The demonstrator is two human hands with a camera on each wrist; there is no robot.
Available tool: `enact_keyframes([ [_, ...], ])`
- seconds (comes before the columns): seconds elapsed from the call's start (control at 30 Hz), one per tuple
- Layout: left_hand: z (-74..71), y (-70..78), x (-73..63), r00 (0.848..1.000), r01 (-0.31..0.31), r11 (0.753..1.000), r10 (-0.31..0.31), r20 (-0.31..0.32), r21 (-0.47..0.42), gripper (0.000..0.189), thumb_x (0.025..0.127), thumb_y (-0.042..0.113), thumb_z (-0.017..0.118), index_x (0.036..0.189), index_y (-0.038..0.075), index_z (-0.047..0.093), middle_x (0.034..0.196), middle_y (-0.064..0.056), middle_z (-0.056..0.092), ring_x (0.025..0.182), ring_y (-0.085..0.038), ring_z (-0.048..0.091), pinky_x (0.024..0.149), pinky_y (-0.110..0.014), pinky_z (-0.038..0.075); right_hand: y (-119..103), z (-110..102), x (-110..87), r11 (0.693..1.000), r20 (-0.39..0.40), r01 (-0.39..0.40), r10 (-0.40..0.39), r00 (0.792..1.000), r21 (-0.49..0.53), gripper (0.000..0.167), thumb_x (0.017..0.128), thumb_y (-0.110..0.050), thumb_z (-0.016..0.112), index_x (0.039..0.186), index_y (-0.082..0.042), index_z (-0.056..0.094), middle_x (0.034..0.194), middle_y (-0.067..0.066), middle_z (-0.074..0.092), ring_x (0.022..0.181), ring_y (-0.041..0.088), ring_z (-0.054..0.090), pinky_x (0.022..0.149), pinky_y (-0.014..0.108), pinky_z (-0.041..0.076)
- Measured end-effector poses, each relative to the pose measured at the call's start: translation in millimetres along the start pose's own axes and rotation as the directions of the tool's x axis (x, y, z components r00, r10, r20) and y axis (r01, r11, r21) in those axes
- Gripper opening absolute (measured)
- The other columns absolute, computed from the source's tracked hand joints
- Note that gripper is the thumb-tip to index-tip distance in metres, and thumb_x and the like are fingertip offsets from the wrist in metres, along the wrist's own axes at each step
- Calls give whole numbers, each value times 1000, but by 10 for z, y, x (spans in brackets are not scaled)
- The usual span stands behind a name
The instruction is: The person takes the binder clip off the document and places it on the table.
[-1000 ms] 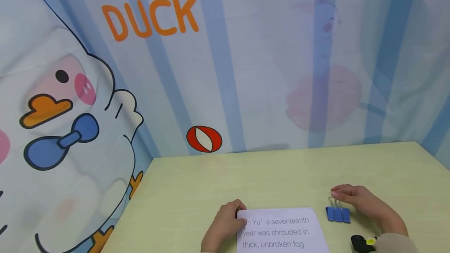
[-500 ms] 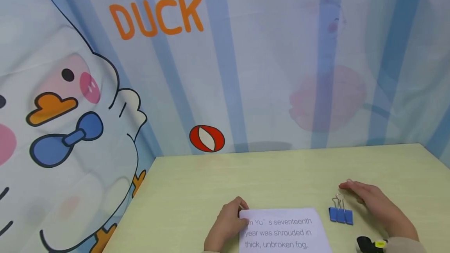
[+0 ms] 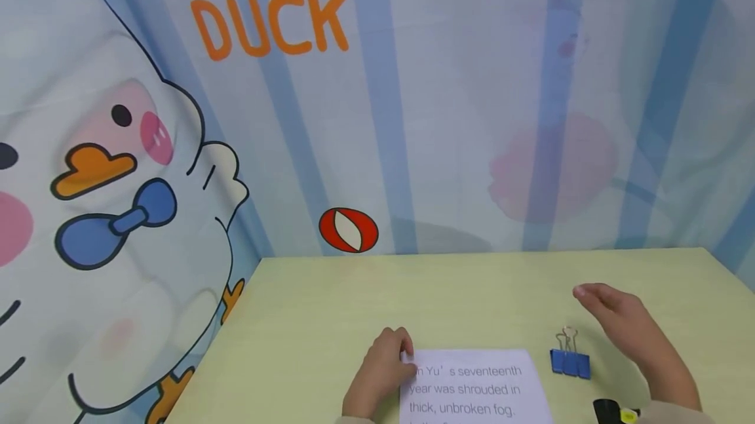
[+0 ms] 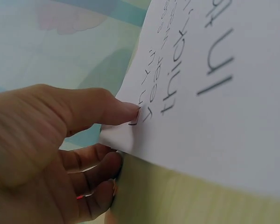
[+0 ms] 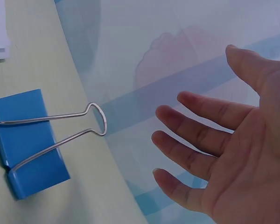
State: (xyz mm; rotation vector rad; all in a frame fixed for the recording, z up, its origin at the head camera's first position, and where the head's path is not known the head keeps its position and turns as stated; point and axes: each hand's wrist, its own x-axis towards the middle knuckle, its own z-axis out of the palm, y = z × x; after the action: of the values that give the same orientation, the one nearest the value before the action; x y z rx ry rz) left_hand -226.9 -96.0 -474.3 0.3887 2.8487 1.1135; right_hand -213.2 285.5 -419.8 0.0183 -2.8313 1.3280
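White printed sheets of paper (image 3: 472, 381) lie at the table's front middle, their lower part cut off by the head view's edge. My left hand (image 3: 379, 371) pinches their upper left corner. In the left wrist view, the thumb (image 4: 116, 109) presses on the printed face while the fingers curl under the edge. A blue binder clip (image 3: 570, 363) stands on the table to the right of the paper, its wire handles (image 5: 97, 119) pointing up. Just right of the clip, my right hand (image 3: 637, 329) hovers apart from it, fingers relaxed and spread, holding nothing.
The pale yellow table (image 3: 472, 299) ends at a printed curtain (image 3: 448, 116) behind it. On the left, a duck-print cloth (image 3: 118, 214) hangs beside the table. A black and yellow object (image 3: 613, 413) sits at the right sleeve.
My right hand has come off the binder clip's handles, moving right and up with its fingers loosening. My left hand keeps its pinch on the paper. The head view has shifted slightly.
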Motion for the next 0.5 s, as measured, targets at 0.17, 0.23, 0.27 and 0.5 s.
enact_keyframes([
  [0.17, -17, 31, -15, 1000, -11, 1000, 11, 3, 24, 23, 76, -3, 76, 77, 14, 61, 86, -2, 47, 79, -20, 45, 71, -37, 39, -68, 23, -37, 995, -12, 28, -30, 999, -94, 68, 109, -45, 37, 139, 16, 45, 140, 41, 44, 127, 62, 38, 93, 70, 38],
  [0.23, -25, 44, -16, 1000, -17, 999, 16, 1, 37, 22, 75, -4, 76, 75, 15, 63, 86, -1, 48, 79, -20, 45, 72, -38, 40, -89, 38, -46, 990, -10, 45, -47, 999, -132, 67, 108, -45, 39, 138, 14, 48, 139, 40, 46, 126, 62, 39, 92, 70, 39],
  [0.27, -30, 51, -16, 1000, -18, 999, 18, 1, 42, 22, 76, -3, 75, 74, 16, 64, 86, -1, 48, 80, -19, 45, 73, -38, 41, -99, 49, -48, 987, -9, 53, -55, 998, -150, 66, 108, -45, 40, 137, 14, 49, 138, 39, 47, 126, 62, 40, 92, 70, 39],
  [0.5, -84, 72, -20, 1000, -22, 999, 22, 9, 39, 17, 82, 3, 74, 74, 16, 67, 85, 0, 52, 79, -19, 46, 71, -39, 40, -173, 118, -41, 972, -16, 96, -102, 995, -217, 62, 107, -43, 46, 134, 12, 52, 139, 40, 45, 127, 62, 38, 93, 71, 37],
])
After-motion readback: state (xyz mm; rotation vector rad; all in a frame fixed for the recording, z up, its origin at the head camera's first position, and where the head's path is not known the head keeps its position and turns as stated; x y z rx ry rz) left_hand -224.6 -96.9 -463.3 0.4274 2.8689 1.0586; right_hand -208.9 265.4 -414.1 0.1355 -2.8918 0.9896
